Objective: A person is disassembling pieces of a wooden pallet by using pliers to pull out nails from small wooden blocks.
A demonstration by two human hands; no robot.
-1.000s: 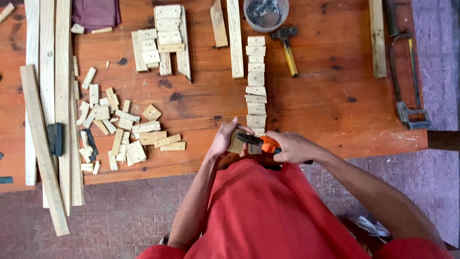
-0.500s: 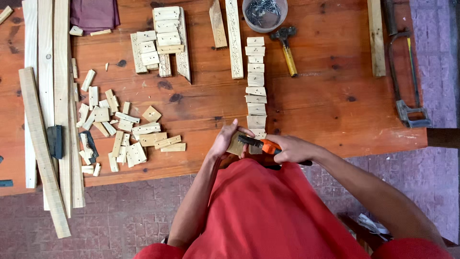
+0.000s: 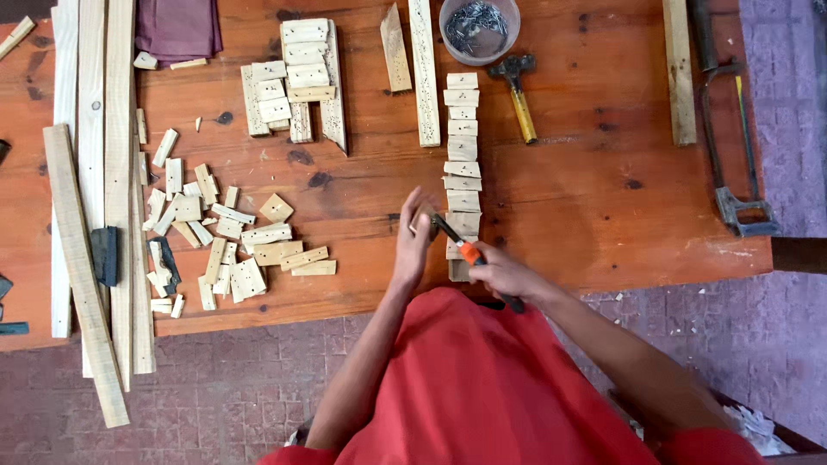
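Small wood block [image 3: 422,226], held at the near edge of the table [image 3: 603,198], just left of the near end of a lengthwise row of blocks [image 3: 463,164]. The left hand [image 3: 413,237] pinches this piece between thumb and fingers. The right hand [image 3: 504,274] is closed round the orange-and-black handle of a hand tool [image 3: 461,245], whose dark tip meets the block; the tool's exact kind cannot be told. Step in hand, as judged: working the held piece with the tool. The next move calls for a steady pinch and the tip kept clear of the left fingers. Beyond lie a yellow-handled hammer [image 3: 515,95] and a bowl of nails [image 3: 479,26]; to the left, a scattered pile of offcuts [image 3: 224,241] and long planks [image 3: 103,189]; at far right, a hacksaw [image 3: 732,146].
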